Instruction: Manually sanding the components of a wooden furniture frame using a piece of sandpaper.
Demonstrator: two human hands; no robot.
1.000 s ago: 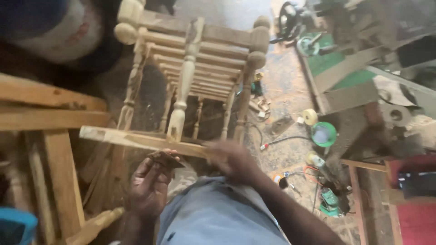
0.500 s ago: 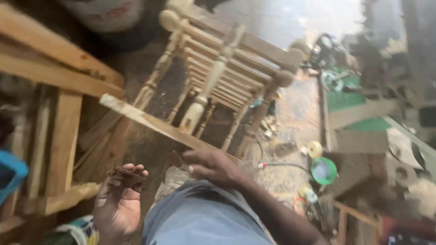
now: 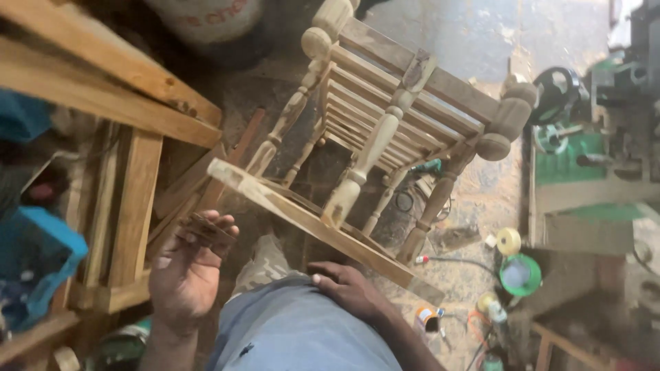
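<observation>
A long wooden slat (image 3: 323,230) is being rested slantwise across the lap, running from beside the raised left hand (image 3: 184,275) down past the right hand (image 3: 350,288) toward the floor. A small dark scrap, perhaps worn sandpaper (image 3: 206,230), is being pinched at the fingertips of the left hand, whose palm is being held half open. The right hand is being laid flat on the thigh, fingers loosely spread, just beside the slat and holding nothing. To work the slat well, it is judged that it should be steadied by the right hand while the scrap is being drawn along the grain in even strokes. Beyond the slat, an unfinished chair frame (image 3: 392,110) with turned legs is being kept upside down on the dusty floor (image 3: 481,199). Rough timber frames (image 3: 124,199) are standing at the left. A green lid (image 3: 520,273) and a tape roll (image 3: 509,241) are lying at the right. What the scrap is cannot be made out, and the slat's underside is hidden.
</observation>
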